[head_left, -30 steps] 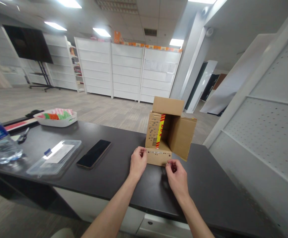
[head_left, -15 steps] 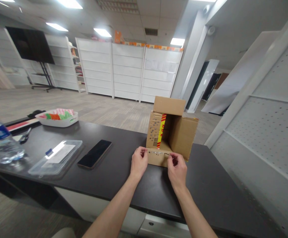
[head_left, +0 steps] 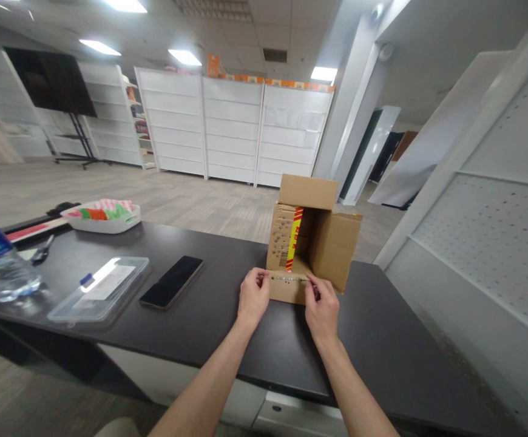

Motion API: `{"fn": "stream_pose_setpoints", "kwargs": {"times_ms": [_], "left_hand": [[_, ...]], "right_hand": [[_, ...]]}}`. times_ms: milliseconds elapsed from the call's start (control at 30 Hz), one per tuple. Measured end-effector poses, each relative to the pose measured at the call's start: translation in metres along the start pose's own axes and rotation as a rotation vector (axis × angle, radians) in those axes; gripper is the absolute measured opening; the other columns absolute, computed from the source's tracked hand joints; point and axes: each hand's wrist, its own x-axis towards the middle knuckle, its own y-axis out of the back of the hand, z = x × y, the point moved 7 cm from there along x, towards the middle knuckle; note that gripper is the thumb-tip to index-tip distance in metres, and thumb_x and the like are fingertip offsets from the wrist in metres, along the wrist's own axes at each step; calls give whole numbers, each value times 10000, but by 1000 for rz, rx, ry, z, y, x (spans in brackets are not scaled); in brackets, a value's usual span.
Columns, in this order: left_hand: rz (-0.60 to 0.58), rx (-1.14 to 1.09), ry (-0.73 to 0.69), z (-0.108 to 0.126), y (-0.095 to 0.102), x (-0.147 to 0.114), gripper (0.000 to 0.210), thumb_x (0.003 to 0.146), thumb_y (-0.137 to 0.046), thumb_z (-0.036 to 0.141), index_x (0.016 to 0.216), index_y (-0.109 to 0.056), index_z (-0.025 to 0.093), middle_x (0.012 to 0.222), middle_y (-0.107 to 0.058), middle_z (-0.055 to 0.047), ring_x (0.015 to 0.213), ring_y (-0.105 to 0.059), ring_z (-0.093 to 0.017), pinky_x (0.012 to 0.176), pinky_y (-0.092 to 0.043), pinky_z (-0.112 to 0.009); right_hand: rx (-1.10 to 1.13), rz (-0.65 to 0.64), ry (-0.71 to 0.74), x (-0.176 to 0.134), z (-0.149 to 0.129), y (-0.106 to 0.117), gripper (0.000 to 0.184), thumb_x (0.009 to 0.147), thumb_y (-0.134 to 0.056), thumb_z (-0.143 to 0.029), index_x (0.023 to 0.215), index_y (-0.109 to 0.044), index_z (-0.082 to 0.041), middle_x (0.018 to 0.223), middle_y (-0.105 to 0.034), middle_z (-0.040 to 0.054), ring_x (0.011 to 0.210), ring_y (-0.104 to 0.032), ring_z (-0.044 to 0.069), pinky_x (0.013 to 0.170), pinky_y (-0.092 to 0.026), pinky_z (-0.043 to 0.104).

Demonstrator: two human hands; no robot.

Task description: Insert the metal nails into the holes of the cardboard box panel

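An open cardboard box (head_left: 334, 249) stands on the dark table with its opening toward me. Its left flap has rows of dark dots and a yellow-and-red tape strip (head_left: 294, 240). In front of the lower flap (head_left: 286, 294), a thin strand of small silvery beads (head_left: 286, 278) runs between my hands. My left hand (head_left: 253, 297) pinches near the strand's left end, at the flap's left edge. My right hand (head_left: 322, 306) has thumb and forefinger closed on its right end. Fingers partly hide both ends.
On the dark table (head_left: 227, 255), left of my hands, lie a black phone (head_left: 172, 283) and a clear plastic case (head_left: 100, 291). Farther left are a water bottle (head_left: 0, 267) and a white basket (head_left: 102, 221) with colourful contents. A perforated white panel (head_left: 496, 230) rises at the right.
The view has shifted slightly. My right fingers have closed in a little at the strand's right end; my left hand keeps its pinch. The box stands as before.
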Motion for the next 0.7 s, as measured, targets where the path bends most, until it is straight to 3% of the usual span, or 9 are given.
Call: {"fn": "stream_pose_setpoints", "kwargs": {"times_ms": [267, 700], "left_hand": [[-9, -4, 8, -1, -1, 0, 128, 856, -526, 189, 875, -652, 176, 861, -714, -54, 804, -659, -161, 745, -480, -264], [0, 11, 0, 0, 0, 0, 131, 852, -525, 179, 867, -656, 174, 847, -713, -51, 779, -651, -158, 740, -481, -265]], "right_hand": [[1, -22, 21, -1, 0, -5, 347, 995, -462, -325, 1188, -699, -163, 1049, -688, 126, 949, -644, 230, 867, -520, 397], [-18, -58, -86, -2, 5, -7, 231, 972, -470, -357, 951, -626, -188, 907, -689, 80, 828, -631, 220, 776, -485, 356]]}}
